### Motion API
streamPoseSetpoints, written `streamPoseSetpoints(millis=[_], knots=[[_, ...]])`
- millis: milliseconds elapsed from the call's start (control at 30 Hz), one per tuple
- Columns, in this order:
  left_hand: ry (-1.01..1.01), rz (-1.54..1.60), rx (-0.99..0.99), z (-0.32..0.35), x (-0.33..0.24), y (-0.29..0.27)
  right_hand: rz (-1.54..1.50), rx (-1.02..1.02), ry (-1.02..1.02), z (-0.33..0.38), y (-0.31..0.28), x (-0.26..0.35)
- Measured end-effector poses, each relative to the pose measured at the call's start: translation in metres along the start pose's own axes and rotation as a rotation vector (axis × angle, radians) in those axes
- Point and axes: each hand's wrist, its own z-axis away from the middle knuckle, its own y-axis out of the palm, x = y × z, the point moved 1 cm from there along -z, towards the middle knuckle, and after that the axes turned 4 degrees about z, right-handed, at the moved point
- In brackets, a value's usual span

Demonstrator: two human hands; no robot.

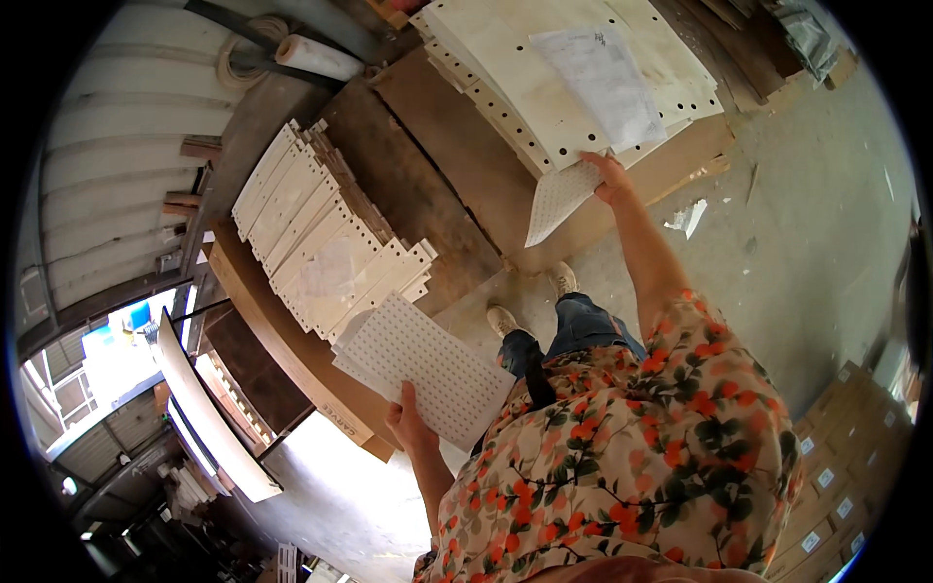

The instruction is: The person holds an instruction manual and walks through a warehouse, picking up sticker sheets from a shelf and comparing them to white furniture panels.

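My left hand is closed on the near-left edge of a white sheet covered in rows of small grey marks, its thumb on top. This sheet overlaps the near end of a stack of narrow cream boards with holes. Out at arm's length, my right hand pinches a second marked sheet, which hangs at the near edge of a stack of wide cream panels with dark holes. A creased paper with writing lies on those panels.
Brown boards lie under and between the stacks. A long cardboard strip borders the narrow boards. White scraps lie on the concrete floor. Cartons stand at the lower right. A white roll sits by the corrugated wall.
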Motion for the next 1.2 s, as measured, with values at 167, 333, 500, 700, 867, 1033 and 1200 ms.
streamPoseSetpoints(millis=[167, 333, 500, 700, 867, 1033, 1200], knots=[[-0.010, 0.034, 0.036, -0.004, 0.010, -0.004, -0.024, 0.104, -0.049, -0.012, -0.016, 0.016], [-0.040, 0.028, 0.028, -0.009, 0.017, -0.003, 0.082, 0.038, -0.053, -0.007, -0.003, 0.021], [-0.064, 0.030, 0.021, -0.008, 0.021, 0.000, 0.047, 0.059, -0.029, -0.024, -0.009, 0.005], [-0.065, 0.007, 0.006, -0.013, 0.033, -0.017, 0.644, -0.226, -0.123, -0.047, -0.022, -0.006], [-0.056, 0.031, -0.095, -0.016, 0.037, -0.024, 0.763, -0.290, -0.193, -0.038, -0.009, -0.015], [-0.053, 0.131, -0.107, -0.013, 0.047, -0.028, 0.848, -0.246, -0.346, -0.094, -0.066, -0.039], [-0.066, 0.047, -0.208, -0.014, 0.070, -0.047, 0.964, -0.270, -0.325, -0.102, -0.069, -0.048]])
